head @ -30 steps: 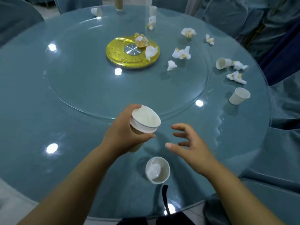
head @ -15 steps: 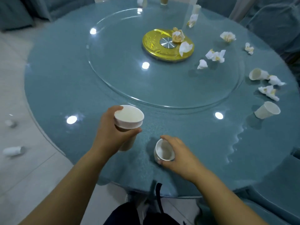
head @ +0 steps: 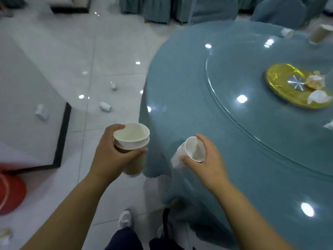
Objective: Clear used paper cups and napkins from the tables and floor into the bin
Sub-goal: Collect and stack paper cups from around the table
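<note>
My left hand (head: 112,156) grips a stack of nested white paper cups (head: 132,141), held upright just off the table's left edge. My right hand (head: 207,163) holds a single white paper cup (head: 191,150) tilted on its side above the blue round table (head: 207,123). Crumpled napkins (head: 316,82) lie on the gold centre disc (head: 282,78). Two more cups (head: 286,32) sit at the table's far side. Loose cups (head: 105,106) lie on the tiled floor to the left. A red rounded object (head: 10,193), possibly a bin, shows at the lower left.
A grey low platform with a dark edge (head: 61,134) fills the left, with a cup (head: 41,112) on it. Blue-covered chairs (head: 212,9) line the far side. A glass turntable (head: 252,123) covers the table. My shoes (head: 125,220) stand on white tiles by the tablecloth.
My right hand has lifted the single cup off the table. The view has swung left, bringing the floor, its scattered cups and the red object into sight.
</note>
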